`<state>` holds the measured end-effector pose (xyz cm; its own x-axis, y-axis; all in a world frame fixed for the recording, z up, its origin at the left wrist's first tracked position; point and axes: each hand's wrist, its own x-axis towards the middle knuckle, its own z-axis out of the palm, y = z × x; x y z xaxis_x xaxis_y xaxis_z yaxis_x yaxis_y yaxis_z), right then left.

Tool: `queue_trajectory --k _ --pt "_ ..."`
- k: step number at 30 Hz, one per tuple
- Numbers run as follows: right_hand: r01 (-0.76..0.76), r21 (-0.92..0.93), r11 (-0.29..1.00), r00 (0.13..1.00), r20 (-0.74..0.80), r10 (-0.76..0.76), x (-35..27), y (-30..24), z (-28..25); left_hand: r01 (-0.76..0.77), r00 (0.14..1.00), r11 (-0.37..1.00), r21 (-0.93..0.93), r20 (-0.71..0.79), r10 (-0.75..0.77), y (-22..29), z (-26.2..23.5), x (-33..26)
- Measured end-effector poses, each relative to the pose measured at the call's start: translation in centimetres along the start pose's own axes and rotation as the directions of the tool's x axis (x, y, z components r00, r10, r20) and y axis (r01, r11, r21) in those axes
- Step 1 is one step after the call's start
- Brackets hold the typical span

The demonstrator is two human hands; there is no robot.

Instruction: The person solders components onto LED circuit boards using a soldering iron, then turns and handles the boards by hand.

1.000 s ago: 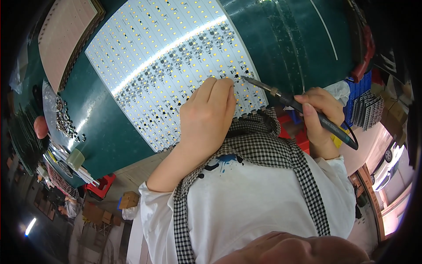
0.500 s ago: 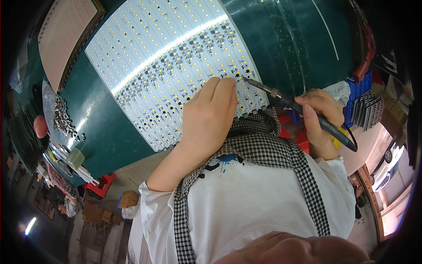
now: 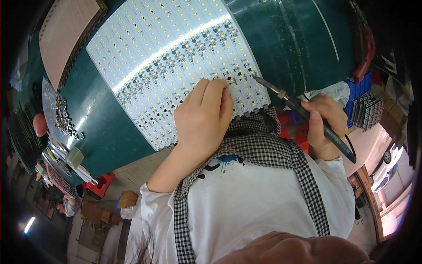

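A large white LED circuit board (image 3: 132,39), dotted with rows of small yellow LEDs and black components, lies on the green work surface. My left hand (image 3: 202,112) rests on its near part, fingers curled in and closed; whatever they may hold is hidden beneath them. In my right hand (image 3: 325,121) is a soldering iron (image 3: 296,107), gripped by its dark handle like a pen. The iron's metal tip points left, over the right edge of the board close to a row of black components. I cannot tell whether the tip touches it.
On the green surface (image 3: 103,136), a stack of pinkish boards (image 3: 66,35) stands at far left. Nearer lie loose small metal parts (image 3: 63,116) and a translucent greenish cup-like piece (image 3: 75,156). A blue crate (image 3: 359,94) and stacked grey pieces (image 3: 368,112) sit at right.
My left hand has shifted slightly left, its fingers curling in more. The soldering iron's tip has moved a little right, toward the board's edge, with my right hand.
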<state>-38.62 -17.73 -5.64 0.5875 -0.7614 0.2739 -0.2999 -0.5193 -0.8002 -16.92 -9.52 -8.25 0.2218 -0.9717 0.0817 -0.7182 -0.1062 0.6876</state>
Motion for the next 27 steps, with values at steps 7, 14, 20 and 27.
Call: queue_trajectory --k 7,14,20,27 --pt "-0.051 0.058 0.997 0.997 0.068 0.047 0.5 -0.4 0.6 -0.001 1.000 1.000 -0.023 0.021 0.002 -0.2 0.0 -0.3" --pt "-0.029 0.070 0.997 0.998 0.063 0.025 0.4 -0.3 0.9 0.003 1.000 1.000 -0.020 0.024 -0.003 -0.3 0.0 -0.4" --pt "-0.034 0.061 0.998 0.998 0.056 0.031 0.5 -0.4 1.1 -0.006 1.000 1.000 -0.027 0.018 0.007 -0.5 0.0 -0.4" --pt "-0.026 0.047 0.999 0.998 0.054 0.023 0.7 -0.3 1.4 -0.004 0.999 1.000 -0.029 0.040 0.005 -0.5 0.0 -0.3"
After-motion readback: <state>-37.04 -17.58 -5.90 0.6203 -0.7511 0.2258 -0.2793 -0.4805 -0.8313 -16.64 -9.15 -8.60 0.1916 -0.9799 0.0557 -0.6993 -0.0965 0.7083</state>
